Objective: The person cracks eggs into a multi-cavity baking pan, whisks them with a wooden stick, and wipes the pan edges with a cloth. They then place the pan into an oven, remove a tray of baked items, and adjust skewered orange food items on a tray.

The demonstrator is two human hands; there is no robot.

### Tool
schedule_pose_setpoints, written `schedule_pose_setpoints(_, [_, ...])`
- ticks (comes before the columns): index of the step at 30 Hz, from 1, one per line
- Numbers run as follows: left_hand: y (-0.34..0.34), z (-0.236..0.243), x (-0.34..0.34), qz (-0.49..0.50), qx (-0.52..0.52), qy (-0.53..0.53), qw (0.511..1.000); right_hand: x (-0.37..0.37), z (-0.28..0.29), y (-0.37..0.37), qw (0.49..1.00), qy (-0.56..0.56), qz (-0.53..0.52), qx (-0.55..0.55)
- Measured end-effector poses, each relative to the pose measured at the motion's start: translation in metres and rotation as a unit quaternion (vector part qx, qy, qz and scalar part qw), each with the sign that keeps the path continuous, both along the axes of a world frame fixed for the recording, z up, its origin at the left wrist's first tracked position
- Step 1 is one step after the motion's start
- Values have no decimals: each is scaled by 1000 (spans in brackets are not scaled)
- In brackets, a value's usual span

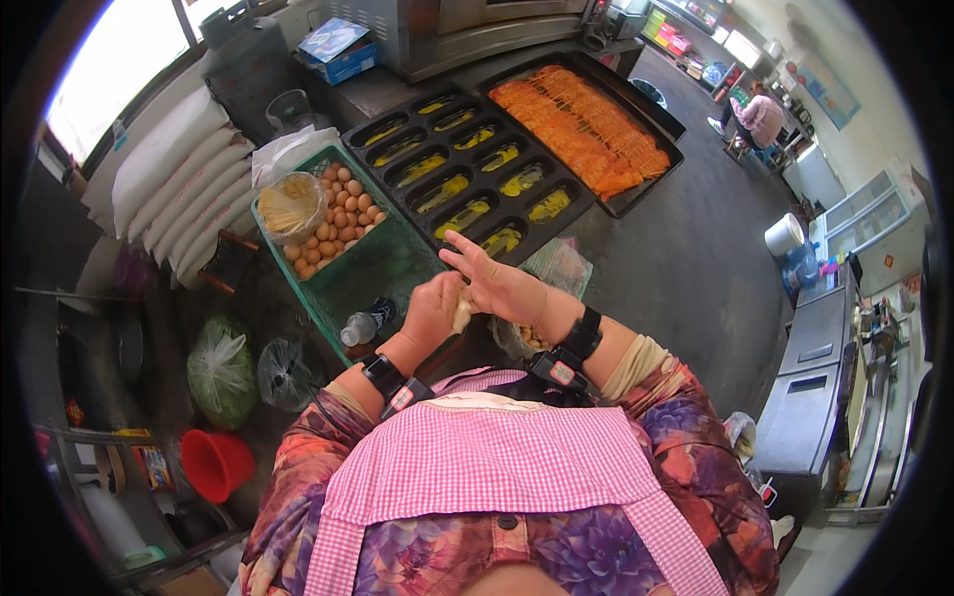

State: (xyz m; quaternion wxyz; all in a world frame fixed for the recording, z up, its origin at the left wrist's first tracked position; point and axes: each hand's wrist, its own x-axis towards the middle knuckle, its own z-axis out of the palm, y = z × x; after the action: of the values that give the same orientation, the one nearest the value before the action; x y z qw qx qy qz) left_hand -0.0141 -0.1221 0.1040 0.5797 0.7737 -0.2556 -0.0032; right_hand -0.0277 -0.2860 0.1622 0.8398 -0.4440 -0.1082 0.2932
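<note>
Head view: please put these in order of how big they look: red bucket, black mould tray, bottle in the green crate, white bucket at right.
1. Black mould tray
2. Red bucket
3. Bottle and white bucket: too alike to rank; the white one stands farther away.

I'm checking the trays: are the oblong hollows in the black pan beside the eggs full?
Not full: the black pan holds yellow patches that leave dark surface showing around them.

A bakery kitchen: grey metal oven, black oval-cupped metal tray, brown eggs toward the far edge of a green plastic crate.
</note>
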Motion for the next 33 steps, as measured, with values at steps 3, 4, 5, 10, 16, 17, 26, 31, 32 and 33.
schedule_pose_setpoints(3, [-8,-6,14,-1,-325,333,885,4,-2,3,999,-52,12,4])
schedule_pose_setpoints(4, [-5,-6,16,-22,-372,345,862,6,-2,3,997,-73,5,2])
schedule_pose_setpoints(5, [-4,-5,21,-16,-369,354,859,8,-3,4,996,-93,12,-2])
schedule_pose_setpoints(10, [2,6,39,-117,-464,508,716,11,3,1,997,-64,12,-45])
schedule_pose_setpoints(16, [-14,1,44,52,-274,370,886,13,11,9,974,-41,80,-209])
schedule_pose_setpoints(17, [-17,-3,41,38,-310,308,899,14,11,7,968,-39,73,-235])
schedule_pose_setpoints(26, [25,-98,72,149,-33,220,964,-13,-3,-88,952,23,-139,-273])
schedule_pose_setpoints(31, [60,-148,76,142,327,195,914,-66,-2,-181,915,78,-340,-201])
schedule_pose_setpoints(32, [59,-150,73,151,298,191,923,-80,-2,-200,907,77,-369,-186])
schedule_pose_setpoints(33, [55,-149,71,159,276,191,928,-95,-3,-218,899,76,-397,-167])
